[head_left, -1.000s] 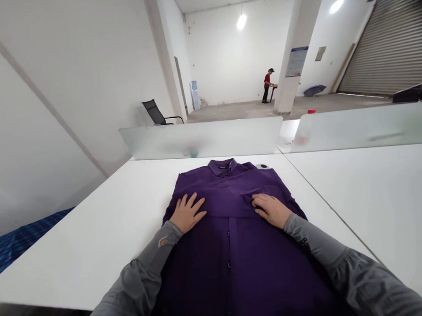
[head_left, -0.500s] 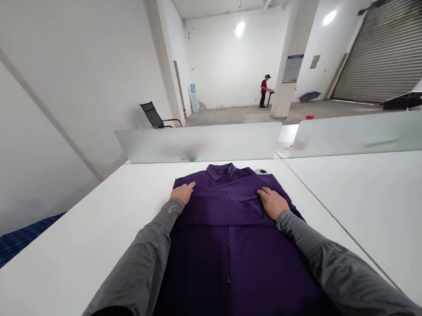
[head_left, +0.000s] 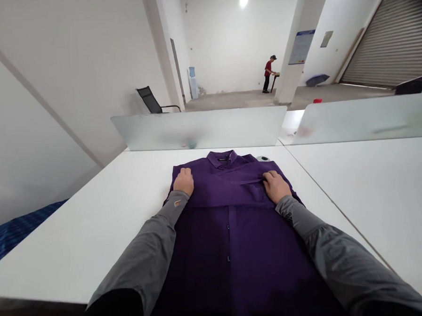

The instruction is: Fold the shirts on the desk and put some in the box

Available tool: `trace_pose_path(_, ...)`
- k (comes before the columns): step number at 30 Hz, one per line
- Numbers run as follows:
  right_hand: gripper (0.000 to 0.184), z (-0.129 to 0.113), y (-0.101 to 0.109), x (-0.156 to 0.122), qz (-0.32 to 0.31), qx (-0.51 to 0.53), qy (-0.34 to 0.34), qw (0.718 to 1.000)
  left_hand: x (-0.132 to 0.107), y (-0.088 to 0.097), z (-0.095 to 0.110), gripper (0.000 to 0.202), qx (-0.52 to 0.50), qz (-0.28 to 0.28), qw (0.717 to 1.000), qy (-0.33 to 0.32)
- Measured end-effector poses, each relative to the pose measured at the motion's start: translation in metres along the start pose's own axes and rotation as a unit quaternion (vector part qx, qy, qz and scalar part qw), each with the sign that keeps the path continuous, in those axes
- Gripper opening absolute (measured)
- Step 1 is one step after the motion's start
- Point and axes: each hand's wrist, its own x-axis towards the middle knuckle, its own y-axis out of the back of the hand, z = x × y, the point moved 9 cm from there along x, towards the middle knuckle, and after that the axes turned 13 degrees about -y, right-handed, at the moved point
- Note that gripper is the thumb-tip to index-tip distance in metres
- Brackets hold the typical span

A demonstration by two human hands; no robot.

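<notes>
A purple button-up shirt point(head_left: 232, 232) lies front up on the white table point(head_left: 104, 215), collar toward the far side, its sleeves folded across the chest. My left hand point(head_left: 184, 181) rests on the shirt's left shoulder with its fingers curled into the cloth. Over on the right shoulder sits my right hand point(head_left: 276, 186), next to the folded sleeve edge, fingers likewise bent onto the fabric. Both arms wear grey sleeves.
Frosted divider panels point(head_left: 202, 128) stand along the table's far edge. A small round dark object point(head_left: 263, 158) lies just past the shirt's right shoulder. A second white table point(head_left: 375, 187) adjoins on the right. A black chair point(head_left: 150, 100) and a person in red point(head_left: 268, 73) are far behind.
Both hands slid up from the shirt's chest to its shoulders, and their fingers went from spread flat to curled on the cloth. The camera tipped slightly.
</notes>
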Motion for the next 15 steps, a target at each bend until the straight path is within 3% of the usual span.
trace_pose_path(4,0.041,-0.013,0.014,-0.011,0.035,0.006,0.021,0.999,-0.035,0.01,0.043,0.059,-0.044,-0.031,0.989,-0.135)
trace_pose_path(7,0.048,-0.032,-0.002,-0.023,-0.059,-0.002,0.086,0.995,-0.067,0.006,0.068,0.06,-0.078,-0.107,0.971,-0.202)
trace_pose_path(10,0.046,-0.042,-0.013,-0.031,-0.153,-0.018,0.097,0.983,-0.086,0.012,0.07,0.051,-0.086,-0.142,0.97,-0.18)
trace_pose_path(13,0.048,-0.053,0.013,-0.051,-0.14,0.004,0.08,0.987,-0.112,0.031,0.075,0.05,-0.113,-0.146,0.969,-0.166)
trace_pose_path(15,0.049,-0.072,0.041,-0.088,-0.136,0.053,0.114,0.983,-0.142,0.049,0.091,0.052,-0.143,-0.132,0.962,-0.193)
